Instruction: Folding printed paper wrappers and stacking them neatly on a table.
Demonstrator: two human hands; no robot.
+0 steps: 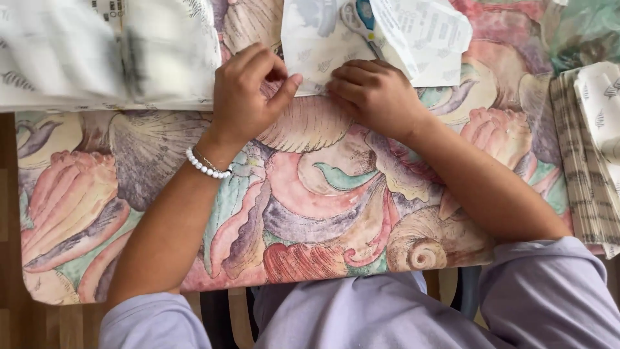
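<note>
A table [310, 213] covered in a cloth printed with big pastel seashells fills most of the view, giving a flat, firm backing to press paper against. Along its far left edge lies a large sheet of white patterned paper [110, 52], blurred here, set back out of the working space. At the right edge sits a stack of folded paper pieces [591, 168], squared up, within reach of the right arm.

At the far middle of the table lies a smaller white paper piece [316, 48] with faint printed motifs, its near edge pulled toward the person so both hands can work it. The left hand [248, 90] is curled, thumb and forefinger pinched narrow on that near edge, seemingly folding or creasing it. The right hand [374, 94] is closed into a loose fist with its knuckles pressing down on the same paper just beside, which looks like a way of pinning it so it does not slide.

Scissors [358, 19] with blue-green handles rest on the paper beyond the right hand, partly under another white slip [426, 35], parked close but untouched. A white bead bracelet [206, 168] circles the left wrist.
</note>
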